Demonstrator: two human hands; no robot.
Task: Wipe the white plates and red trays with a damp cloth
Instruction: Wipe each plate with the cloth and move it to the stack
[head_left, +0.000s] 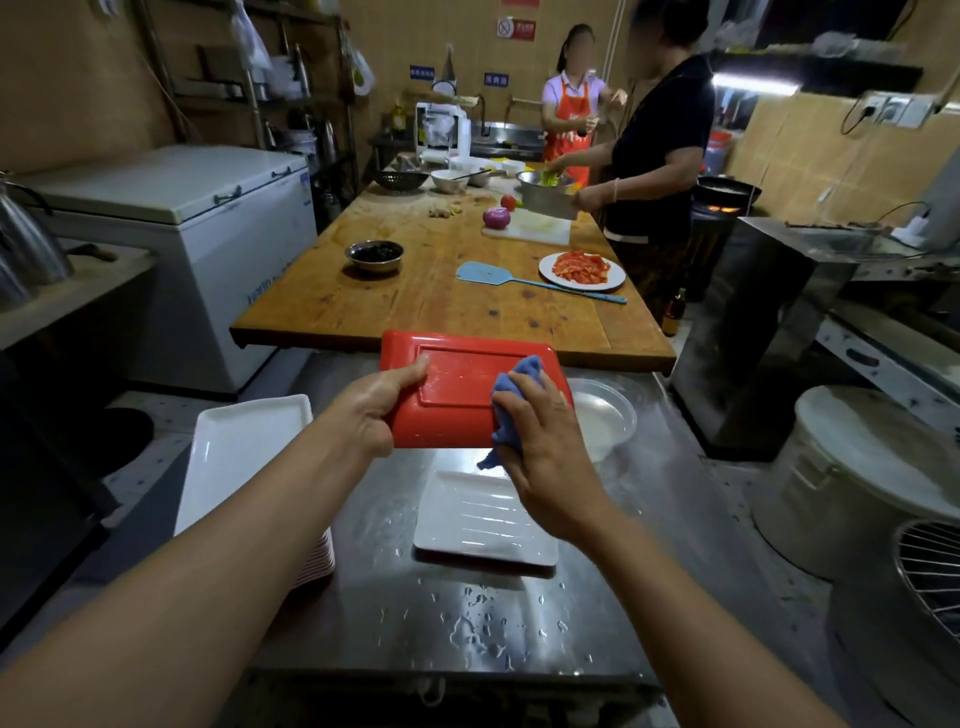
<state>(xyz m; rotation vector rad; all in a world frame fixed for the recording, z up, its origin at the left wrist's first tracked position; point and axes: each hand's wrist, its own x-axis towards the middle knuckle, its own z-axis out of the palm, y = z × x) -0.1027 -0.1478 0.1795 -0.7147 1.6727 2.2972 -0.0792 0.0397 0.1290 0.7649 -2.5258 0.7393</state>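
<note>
A red rectangular tray (457, 384) is held up over the steel counter, its underside towards me. My left hand (382, 408) grips its left edge, thumb on the face. My right hand (540, 441) presses a blue cloth (511, 400) against the tray's right side. Below the tray a white ribbed rectangular plate (478, 519) lies on the wet counter, resting on something dark red. A white rectangular plate (234, 457) tops a stack of plates at the counter's left edge.
The steel counter (467, 623) has water drops on it. A clear round dish (608, 415) sits at its right. Beyond is a wooden table (415, 301) with bowls, a plate of tomato and a blue swatter; two people work at its far end. A white bucket (862, 467) stands right.
</note>
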